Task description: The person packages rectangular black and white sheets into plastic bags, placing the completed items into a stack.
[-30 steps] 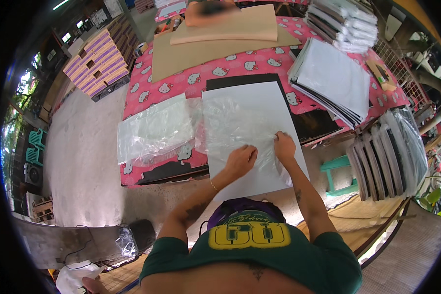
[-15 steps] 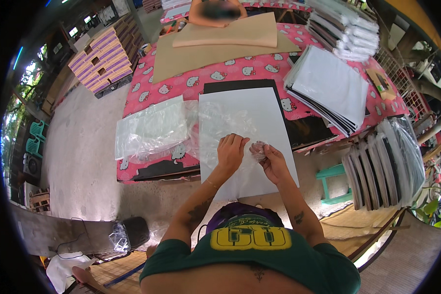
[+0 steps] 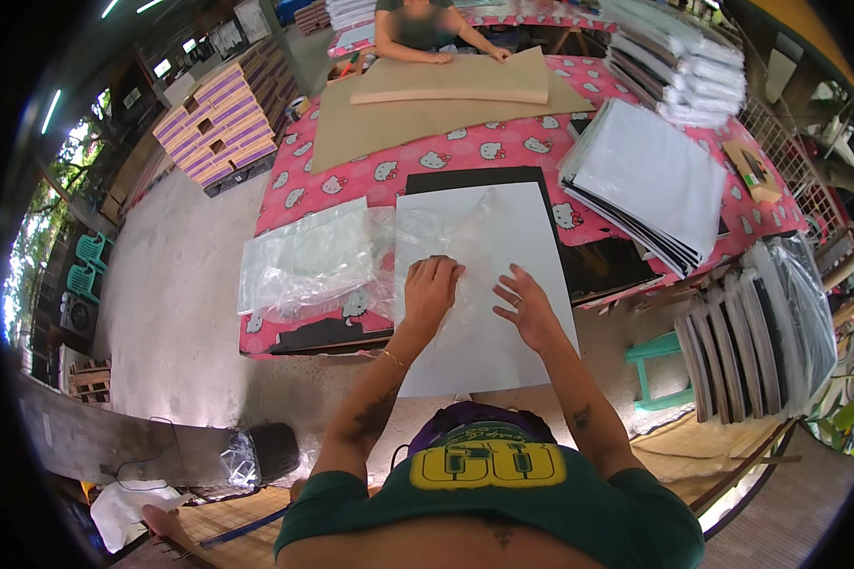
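A large white sheet (image 3: 531,351) lies before me and overhangs the table's near edge, with a black sheet (image 3: 474,176) under its far end. Thin clear plastic film (image 3: 473,228) is crumpled across the white sheet. The fingers of my left hand (image 3: 432,292) are pinched on this film. My right hand (image 3: 529,311) hovers over the sheet's right side with spread fingers and nothing in them. To the left, a pile of clear plastic sleeves (image 3: 308,256) rests on the table beside the white sheet.
A pink patterned tablecloth (image 3: 289,180) covers the table. Stacked white and black sheets (image 3: 650,175) lie at the right. Beyond them are plastic-wrapped bundles (image 3: 683,71). More wrapped sheets (image 3: 754,332) stand on a green stool (image 3: 650,365). Across the table, a person (image 3: 417,33) handles brown paper (image 3: 451,83).
My right hand has let go of the crumpled plastic and spread its fingers. The left hand has shifted slightly left, still pinching film. The person opposite has stretched an arm along the brown paper.
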A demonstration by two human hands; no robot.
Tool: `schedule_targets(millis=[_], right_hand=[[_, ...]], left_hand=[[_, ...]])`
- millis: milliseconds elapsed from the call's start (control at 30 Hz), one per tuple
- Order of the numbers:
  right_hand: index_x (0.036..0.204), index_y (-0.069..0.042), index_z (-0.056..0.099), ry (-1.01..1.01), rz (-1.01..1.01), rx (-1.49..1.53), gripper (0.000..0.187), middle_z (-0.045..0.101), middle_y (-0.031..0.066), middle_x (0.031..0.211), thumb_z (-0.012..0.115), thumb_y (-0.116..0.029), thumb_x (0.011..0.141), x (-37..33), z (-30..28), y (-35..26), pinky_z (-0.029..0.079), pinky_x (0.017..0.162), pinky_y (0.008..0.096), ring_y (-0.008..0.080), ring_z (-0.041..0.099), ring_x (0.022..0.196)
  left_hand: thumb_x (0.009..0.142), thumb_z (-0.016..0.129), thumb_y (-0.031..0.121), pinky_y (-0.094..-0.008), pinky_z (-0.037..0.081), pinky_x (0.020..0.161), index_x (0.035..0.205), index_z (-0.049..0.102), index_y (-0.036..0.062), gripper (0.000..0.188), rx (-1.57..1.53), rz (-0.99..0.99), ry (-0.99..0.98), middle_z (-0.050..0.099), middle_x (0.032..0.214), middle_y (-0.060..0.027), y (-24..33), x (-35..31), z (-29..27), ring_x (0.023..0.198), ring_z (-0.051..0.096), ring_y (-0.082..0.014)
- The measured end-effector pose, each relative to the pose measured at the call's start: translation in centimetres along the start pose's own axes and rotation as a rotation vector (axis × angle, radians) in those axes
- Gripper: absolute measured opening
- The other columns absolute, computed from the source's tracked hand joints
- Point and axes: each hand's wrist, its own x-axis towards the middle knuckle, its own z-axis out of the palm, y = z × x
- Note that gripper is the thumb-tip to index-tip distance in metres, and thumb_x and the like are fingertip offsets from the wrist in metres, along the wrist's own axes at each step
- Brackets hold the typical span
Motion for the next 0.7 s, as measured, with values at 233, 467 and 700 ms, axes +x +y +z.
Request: schedule_targets(millis=[233, 467, 700], right_hand=[[0.126, -0.001, 0.051, -0.002, 0.015, 0.004, 0.052, 0.06, 0.0117, 0.115, 0.061, -0.036, 0.089, -0.2, -0.3, 0.7, 0.046, 0.087, 0.0345, 0.0189, 0.057, 0.103], [0.097, -0.005, 0.06, 0.014, -0.144, 0.095, 0.017, 0.066, 0.0071, 0.096, 0.064, -0.019, 0.088, -0.3, -0.4, 2.6, 0.051, 0.076, 0.0296, 0.0173, 0.064, 0.083], [0.114, -0.013, 0.048, -0.125, 0.084, 0.241, 0.029, 0.061, 0.0084, 0.103, 0.059, -0.026, 0.09, -2.2, -0.5, 0.1, 0.052, 0.078, 0.0398, 0.0228, 0.062, 0.09]], left_hand=[[0.079, 0.069, 0.013, -0.036, 0.045, 0.072, 0.092, 0.061, 0.0062, 0.017, 0.049, -0.052, -0.137, 0.06, 0.086, -0.008, 1.9, -0.3, -1.6, 0.079, 0.058, -0.0259], [0.085, 0.065, 0.015, -0.0343, 0.046, 0.068, 0.093, 0.063, 0.0029, 0.015, -0.749, -0.687, -0.322, 0.061, 0.084, -0.0126, 3.4, -2.6, 1.0, 0.075, 0.059, -0.0239], [0.084, 0.055, 0.004, -0.0416, 0.046, 0.069, 0.088, 0.054, -0.0011, 0.006, -0.172, -0.077, 0.002, 0.056, 0.083, -0.0194, 2.2, -0.5, -1.9, 0.07, 0.055, -0.0361]])
